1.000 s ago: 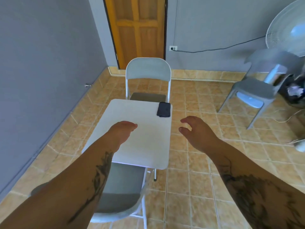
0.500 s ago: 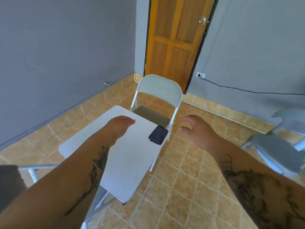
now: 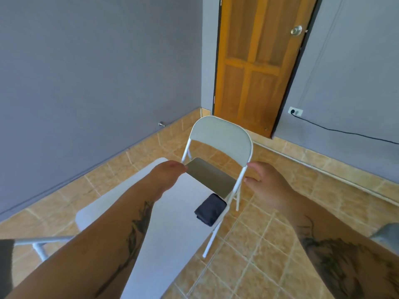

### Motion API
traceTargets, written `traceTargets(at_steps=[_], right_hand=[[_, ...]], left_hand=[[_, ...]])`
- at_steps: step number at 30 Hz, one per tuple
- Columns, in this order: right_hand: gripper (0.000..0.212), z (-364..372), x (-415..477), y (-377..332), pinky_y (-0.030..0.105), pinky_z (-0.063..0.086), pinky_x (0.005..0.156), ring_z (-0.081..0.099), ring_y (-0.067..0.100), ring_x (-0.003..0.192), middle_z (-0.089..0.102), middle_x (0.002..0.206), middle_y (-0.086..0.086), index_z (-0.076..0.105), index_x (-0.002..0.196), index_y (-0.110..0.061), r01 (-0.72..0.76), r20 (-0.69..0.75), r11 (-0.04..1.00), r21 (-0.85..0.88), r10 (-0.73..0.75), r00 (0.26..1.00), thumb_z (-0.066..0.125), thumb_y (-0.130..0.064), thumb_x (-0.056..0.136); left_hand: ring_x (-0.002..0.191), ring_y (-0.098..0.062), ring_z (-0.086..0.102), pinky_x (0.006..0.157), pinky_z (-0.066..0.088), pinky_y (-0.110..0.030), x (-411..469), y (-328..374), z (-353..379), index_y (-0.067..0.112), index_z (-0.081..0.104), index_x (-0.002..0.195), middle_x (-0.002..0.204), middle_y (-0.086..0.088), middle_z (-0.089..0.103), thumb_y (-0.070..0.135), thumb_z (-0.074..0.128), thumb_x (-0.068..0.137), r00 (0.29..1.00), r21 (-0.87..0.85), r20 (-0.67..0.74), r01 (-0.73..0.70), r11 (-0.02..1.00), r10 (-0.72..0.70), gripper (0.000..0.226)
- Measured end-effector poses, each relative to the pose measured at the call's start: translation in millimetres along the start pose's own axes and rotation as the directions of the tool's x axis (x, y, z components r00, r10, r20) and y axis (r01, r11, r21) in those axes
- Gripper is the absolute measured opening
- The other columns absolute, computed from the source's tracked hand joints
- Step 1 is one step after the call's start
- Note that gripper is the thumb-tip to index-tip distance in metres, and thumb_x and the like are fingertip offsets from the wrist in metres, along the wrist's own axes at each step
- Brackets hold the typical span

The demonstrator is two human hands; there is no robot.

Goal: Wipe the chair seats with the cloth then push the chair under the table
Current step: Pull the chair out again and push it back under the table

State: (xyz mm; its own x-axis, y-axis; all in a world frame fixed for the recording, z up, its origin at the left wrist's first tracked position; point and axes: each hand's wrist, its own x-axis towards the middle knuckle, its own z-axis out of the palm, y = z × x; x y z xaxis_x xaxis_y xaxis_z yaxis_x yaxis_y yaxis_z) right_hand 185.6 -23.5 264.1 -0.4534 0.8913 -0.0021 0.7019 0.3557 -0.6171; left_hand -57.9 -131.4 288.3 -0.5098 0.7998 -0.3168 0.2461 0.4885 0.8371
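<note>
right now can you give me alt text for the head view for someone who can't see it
Two bare forearms reach over a white table toward a white folding chair at its far end; the left hand and right hand are both empty. A folded dark cloth lies on the table's far right corner, with a wooden door and grey walls behind.

A table (image 3: pixel 172 240) is standing in the foreground, with a folded cloth (image 3: pixel 210 209) lying on its far right corner. A folding chair (image 3: pixel 220 145) is sitting just beyond the table's far end (its seat partly tucked beneath), facing the viewer. A door (image 3: pixel 257 61) is standing behind the chair. A second chair (image 3: pixel 38 244) is showing at the table's near left.
</note>
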Motion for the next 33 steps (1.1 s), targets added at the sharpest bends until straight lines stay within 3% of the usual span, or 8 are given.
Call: traceTargets(at_steps=[3,7,10,18,23,27,33], right_hand=[[0.05,-28.9,51.1,18.0,0.035,0.04,0.1,0.044,0.022,0.13,0.041,0.147,0.0,0.041,0.141,-0.023,0.086,0.073,0.995,-0.048,-0.083,0.994,0.052,-0.032,0.093],[0.051,-63.2,119.1,35.5,0.034,0.04,0.1,0.043,0.021,0.131,0.038,0.149,-0.004,0.039,0.142,-0.027,0.232,0.185,0.97,-0.074,-0.216,0.959,0.051,-0.035,0.094],[0.049,-78.6,157.5,49.5,0.034,0.038,0.101,0.043,0.022,0.13,0.039,0.148,-0.002,0.041,0.141,-0.027,0.263,0.222,0.964,-0.035,-0.249,0.943,0.052,-0.035,0.094],[0.048,-81.7,241.5,90.7,0.035,0.038,0.103,0.043,0.02,0.132,0.041,0.147,-0.002,0.043,0.14,-0.027,0.268,0.273,0.96,0.081,-0.28,0.921,0.054,-0.033,0.093],[0.048,-99.6,313.5,118.6,0.035,0.035,0.109,0.04,0.018,0.134,0.04,0.147,-0.004,0.044,0.139,-0.027,0.398,0.382,0.914,0.082,-0.398,0.834,0.055,-0.031,0.092],[0.045,-109.7,381.2,122.1,0.037,0.037,0.108,0.045,0.02,0.13,0.044,0.143,0.0,0.05,0.134,-0.024,0.505,0.457,0.857,0.103,-0.491,0.742,0.056,-0.027,0.09],[0.039,-113.0,429.4,129.8,0.037,0.039,0.106,0.047,0.019,0.126,0.048,0.136,0.0,0.053,0.131,-0.024,0.551,0.516,0.816,0.176,-0.553,0.654,0.053,-0.022,0.093]], left_hand=[[0.11,-0.025,0.055,0.088,0.042,-0.031,19.2,16.2,33.4,0.024,0.058,0.103,0.116,-0.002,0.057,0.033,0.054,0.098,0.995,-0.055,-0.096,0.009,0.998,-0.014,0.012],[0.112,-0.025,0.054,0.094,0.044,-0.035,35.1,29.0,73.8,0.021,0.062,0.107,0.124,-0.005,0.059,0.034,0.055,0.097,0.968,-0.174,-0.219,0.085,0.981,-0.122,0.019],[0.115,-0.025,0.053,0.101,0.043,-0.04,42.4,42.4,96.1,0.018,0.062,0.118,0.127,-0.004,0.057,0.038,0.055,0.096,0.945,-0.192,-0.243,0.176,0.966,-0.22,0.031],[0.116,-0.025,0.054,0.104,0.045,-0.04,102.3,87.3,134.1,0.016,0.06,0.122,0.129,-0.005,0.057,0.037,0.054,0.097,0.906,-0.163,-0.301,0.258,0.952,-0.297,0.033],[0.115,-0.024,0.054,0.104,0.045,-0.039,145.9,124.5,175.4,0.018,0.061,0.12,0.127,-0.004,0.057,0.037,0.054,0.097,0.856,-0.232,-0.394,0.259,0.938,-0.334,0.031],[0.118,-0.026,0.054,0.105,0.043,-0.043,165.8,137.0,213.4,0.018,0.061,0.125,0.13,-0.003,0.058,0.037,0.055,0.096,0.759,-0.395,-0.489,0.247,0.885,-0.43,0.035],[0.115,-0.023,0.055,0.095,0.043,-0.035,187.8,158.4,252.3,0.017,0.061,0.124,0.128,-0.003,0.059,0.036,0.055,0.096,0.693,-0.473,-0.466,0.33,0.817,-0.55,0.034]])
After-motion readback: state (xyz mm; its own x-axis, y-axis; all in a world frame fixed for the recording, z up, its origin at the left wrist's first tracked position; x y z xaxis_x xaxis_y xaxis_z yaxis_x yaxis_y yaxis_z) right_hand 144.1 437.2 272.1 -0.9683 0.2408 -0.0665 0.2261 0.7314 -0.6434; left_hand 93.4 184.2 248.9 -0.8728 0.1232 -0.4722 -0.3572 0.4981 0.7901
